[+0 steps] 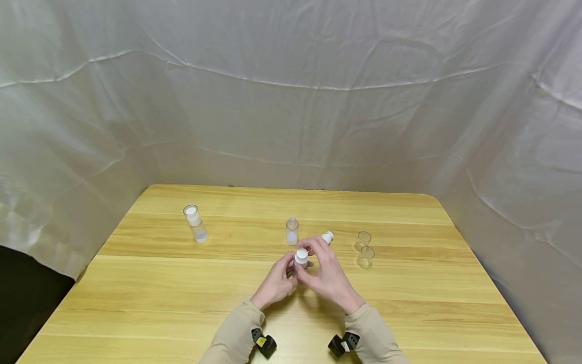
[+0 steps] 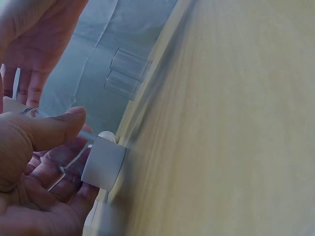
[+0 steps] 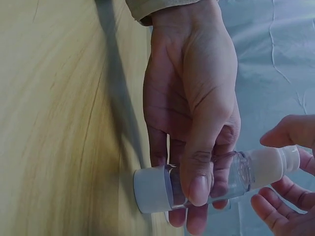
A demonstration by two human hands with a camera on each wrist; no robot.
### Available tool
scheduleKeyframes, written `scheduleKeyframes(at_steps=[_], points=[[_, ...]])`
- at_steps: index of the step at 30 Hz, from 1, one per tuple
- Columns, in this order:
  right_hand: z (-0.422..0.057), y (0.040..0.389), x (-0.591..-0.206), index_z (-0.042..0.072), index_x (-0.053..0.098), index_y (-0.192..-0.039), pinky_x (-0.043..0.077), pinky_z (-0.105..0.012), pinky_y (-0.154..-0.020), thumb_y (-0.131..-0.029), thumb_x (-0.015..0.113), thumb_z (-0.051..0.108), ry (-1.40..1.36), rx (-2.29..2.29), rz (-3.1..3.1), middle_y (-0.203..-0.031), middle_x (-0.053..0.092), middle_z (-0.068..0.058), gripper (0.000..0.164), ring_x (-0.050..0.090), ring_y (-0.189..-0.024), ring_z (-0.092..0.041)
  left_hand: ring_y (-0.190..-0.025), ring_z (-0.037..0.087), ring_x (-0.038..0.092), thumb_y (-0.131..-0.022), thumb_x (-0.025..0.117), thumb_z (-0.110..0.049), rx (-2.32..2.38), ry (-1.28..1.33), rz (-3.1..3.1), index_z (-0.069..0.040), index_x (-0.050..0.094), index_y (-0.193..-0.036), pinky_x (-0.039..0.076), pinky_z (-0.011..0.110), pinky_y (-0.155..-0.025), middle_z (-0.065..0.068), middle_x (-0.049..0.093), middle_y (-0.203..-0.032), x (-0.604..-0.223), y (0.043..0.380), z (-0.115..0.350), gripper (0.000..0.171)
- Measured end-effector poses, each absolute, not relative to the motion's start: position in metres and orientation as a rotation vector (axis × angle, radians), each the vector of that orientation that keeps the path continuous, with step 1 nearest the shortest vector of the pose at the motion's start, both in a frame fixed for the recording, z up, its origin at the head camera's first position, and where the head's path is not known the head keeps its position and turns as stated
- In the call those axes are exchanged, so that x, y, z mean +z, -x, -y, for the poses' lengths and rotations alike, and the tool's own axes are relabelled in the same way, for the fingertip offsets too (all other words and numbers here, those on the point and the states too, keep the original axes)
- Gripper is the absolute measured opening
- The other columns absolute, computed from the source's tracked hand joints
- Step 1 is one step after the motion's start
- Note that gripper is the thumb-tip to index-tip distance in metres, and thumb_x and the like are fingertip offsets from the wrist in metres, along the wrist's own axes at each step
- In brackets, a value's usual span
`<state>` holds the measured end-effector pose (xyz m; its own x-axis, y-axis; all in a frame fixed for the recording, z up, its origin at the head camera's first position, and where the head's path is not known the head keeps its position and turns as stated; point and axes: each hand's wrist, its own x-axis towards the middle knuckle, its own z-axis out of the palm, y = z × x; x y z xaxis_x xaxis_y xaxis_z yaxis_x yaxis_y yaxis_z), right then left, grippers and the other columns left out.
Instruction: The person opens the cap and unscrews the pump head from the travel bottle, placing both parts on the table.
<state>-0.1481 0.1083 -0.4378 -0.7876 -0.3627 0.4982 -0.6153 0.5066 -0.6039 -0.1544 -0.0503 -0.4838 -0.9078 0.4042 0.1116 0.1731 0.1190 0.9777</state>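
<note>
My left hand [image 1: 277,280] grips the clear body of a pump bottle [image 3: 236,179], its thumb across the front and fingers behind. The bottle stands upright in the head view, with a white base [image 2: 104,163] below the left fingers. At the top sits a white pump head [image 1: 301,254]. My right hand [image 1: 329,278] has its thumb and fingers curled round this pump head. In the right wrist view, the thumb is on one side and the fingertips on the other. Exact finger contact is hard to see.
Beyond the hands stands a clear bottle [image 1: 292,233] with a white bottom. A white pump piece [image 1: 327,236] lies partly behind the right hand. Two clear caps [image 1: 365,259] stand to the right. Far left is another pump bottle [image 1: 195,225] on the wooden table [image 1: 159,293].
</note>
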Motion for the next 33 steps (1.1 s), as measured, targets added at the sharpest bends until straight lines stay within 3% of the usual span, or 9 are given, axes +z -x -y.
scheduleKeyframes(at_steps=[5,9,18,22,27,33], points=[[-0.1081,0.1483,-0.4374,0.007,0.061,-0.116,0.058,-0.034,-0.086,-0.08,0.081,0.009,-0.792,1.184,2.451,-0.109,0.063,-0.006,0.041,0.061,-0.098,-0.016,-0.125,0.041,0.06,-0.083,0.059,0.014,1.882,-0.589,-2.202,0.006,0.052,-0.126,0.044,0.049,-0.115,0.026,0.066,-0.127,-0.4841,0.154,0.051,0.045],[-0.1066,0.1486,-0.4364,0.006,0.062,-0.114,0.058,-0.031,-0.087,-0.081,0.08,0.006,-0.798,1.147,2.456,-0.109,0.066,-0.006,0.037,0.063,-0.098,-0.017,-0.125,0.04,0.061,-0.083,0.059,0.014,1.882,-0.587,-2.206,0.006,0.053,-0.125,0.045,0.048,-0.114,0.026,0.067,-0.127,-0.4844,0.1543,0.0507,0.043],[-0.1075,0.1484,-0.435,0.006,0.061,-0.117,0.054,-0.046,-0.102,-0.078,0.076,0.003,-0.842,1.156,2.478,-0.118,0.064,-0.008,0.042,0.062,-0.112,-0.024,-0.123,0.04,0.061,-0.083,0.057,0.014,1.889,-0.577,-2.199,0.006,0.053,-0.127,0.049,0.042,-0.112,0.026,0.067,-0.127,-0.4849,0.1547,0.0505,0.045],[-0.1075,0.1479,-0.4351,0.007,0.061,-0.118,0.055,-0.042,-0.099,-0.079,0.079,0.005,-0.827,1.156,2.465,-0.118,0.063,-0.008,0.043,0.062,-0.11,-0.023,-0.125,0.041,0.06,-0.08,0.055,0.017,1.895,-0.584,-2.186,0.006,0.052,-0.129,0.046,0.046,-0.114,0.027,0.066,-0.128,-0.4846,0.1546,0.0511,0.05],[-0.1063,0.1473,-0.4349,0.005,0.062,-0.115,0.057,-0.038,-0.094,-0.078,0.079,0.002,-0.828,1.147,2.441,-0.113,0.066,-0.008,0.04,0.064,-0.105,-0.023,-0.123,0.041,0.061,-0.084,0.06,0.013,1.88,-0.589,-2.209,0.006,0.053,-0.126,0.047,0.046,-0.113,0.026,0.067,-0.127,-0.4852,0.1549,0.051,0.043],[-0.1073,0.147,-0.4364,0.005,0.062,-0.117,0.054,-0.045,-0.101,-0.078,0.077,0.001,-0.83,1.181,2.47,-0.117,0.065,-0.008,0.042,0.062,-0.112,-0.024,-0.121,0.041,0.062,-0.083,0.057,0.016,1.893,-0.586,-2.201,0.007,0.053,-0.125,0.05,0.039,-0.111,0.027,0.067,-0.125,-0.4854,0.1548,0.0503,0.044]])
